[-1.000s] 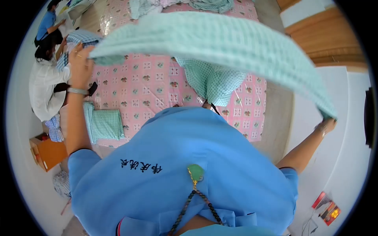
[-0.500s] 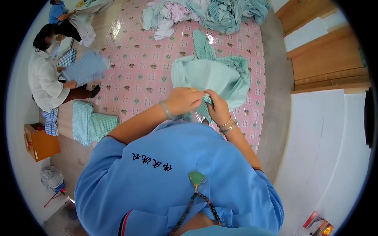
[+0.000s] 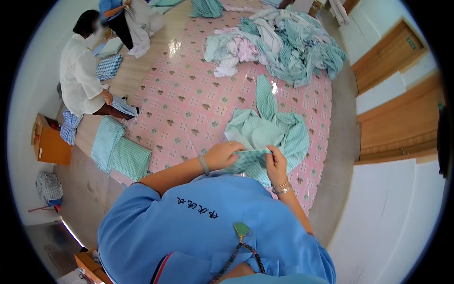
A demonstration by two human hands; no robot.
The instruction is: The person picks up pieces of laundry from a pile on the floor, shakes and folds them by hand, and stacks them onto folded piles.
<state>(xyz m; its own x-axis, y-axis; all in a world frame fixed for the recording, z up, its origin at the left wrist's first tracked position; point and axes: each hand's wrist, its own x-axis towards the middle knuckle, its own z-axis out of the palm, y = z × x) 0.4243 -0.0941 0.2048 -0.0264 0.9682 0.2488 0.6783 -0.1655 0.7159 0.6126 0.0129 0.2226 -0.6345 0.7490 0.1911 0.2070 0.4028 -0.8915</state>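
Brown box: at my far left stands a brown box (image 3: 54, 146), the blue-checked bundle (image 3: 71, 127) just beside it
White top: a co-worker (image 3: 81, 78) in white is near that bundle, one hand lowered to a blue-and-white cloth (image 3: 124, 106)
Folded pile: two folded green cloths (image 3: 121, 152) lie side by side and touching, by the near left edge of the pink patterned sheet (image 3: 165, 109)
My left hand: my left hand (image 3: 221, 155), a band at the wrist, has its fingers closed on one end of the held green cloth
Between my hands: the green checked cloth (image 3: 250, 162) is stretched in front of my blue shirt, its upper edge nearly straight
My right hand: my right hand (image 3: 276, 165) pinches the other end, thumb and fingers closed together
Just beyond: a loose green cloth (image 3: 288, 137) lies spread on the sheet; I cannot tell whether it joins what I hold
Farther off: a tangled heap (image 3: 302, 45) of green, white and pink cloth
Far right: wooden doors (image 3: 402, 123) in the white wall
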